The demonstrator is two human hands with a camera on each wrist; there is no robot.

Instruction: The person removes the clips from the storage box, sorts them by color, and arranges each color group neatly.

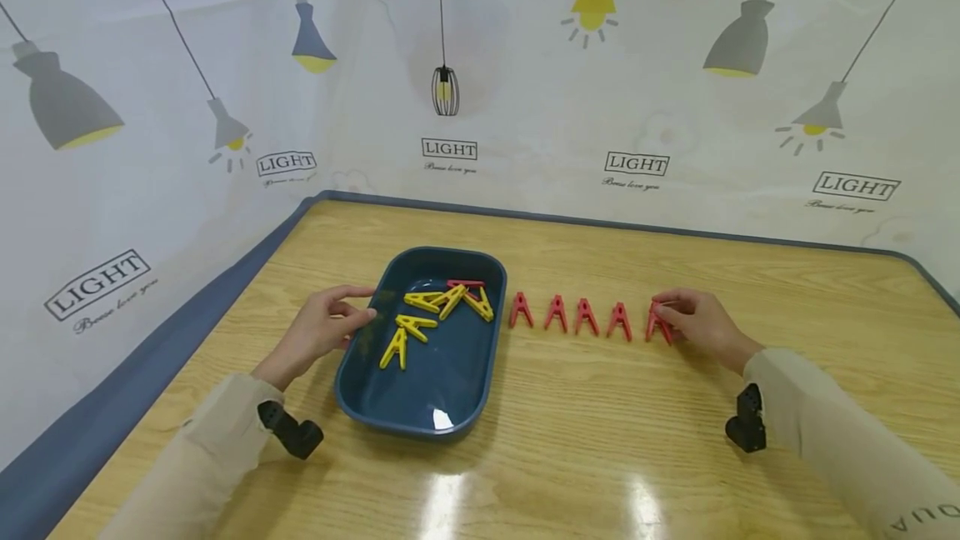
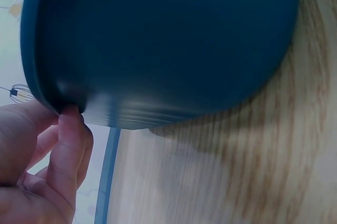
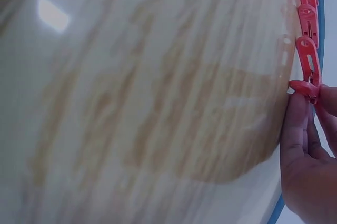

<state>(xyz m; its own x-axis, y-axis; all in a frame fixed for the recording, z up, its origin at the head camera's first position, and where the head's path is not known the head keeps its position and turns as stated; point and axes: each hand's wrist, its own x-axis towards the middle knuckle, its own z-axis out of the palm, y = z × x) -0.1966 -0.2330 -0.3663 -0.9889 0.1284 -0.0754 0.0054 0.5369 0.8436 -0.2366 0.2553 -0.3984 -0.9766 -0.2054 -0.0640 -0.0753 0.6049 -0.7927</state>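
My left hand [image 1: 324,325] pinches the left rim of a dark blue plastic basin [image 1: 459,386]; in the left wrist view its fingers [image 2: 68,142] meet the basin's edge. Several yellow clothespins [image 1: 396,350] and a red clothespin [image 1: 467,282] lie inside. To the basin's right, red clothespins stand in a row on their spread legs, from one close to the basin [image 1: 521,309] to another [image 1: 619,321] farther right. At the row's right end my right hand [image 1: 701,322] pinches a red clothespin [image 1: 657,323], its legs down at the table.
The wooden table [image 1: 570,432] has a blue edge [image 1: 600,226] along the back and left. Behind it hangs a pale wall covering [image 1: 517,182] printed with lamps. A black wrist camera sits on each sleeve.
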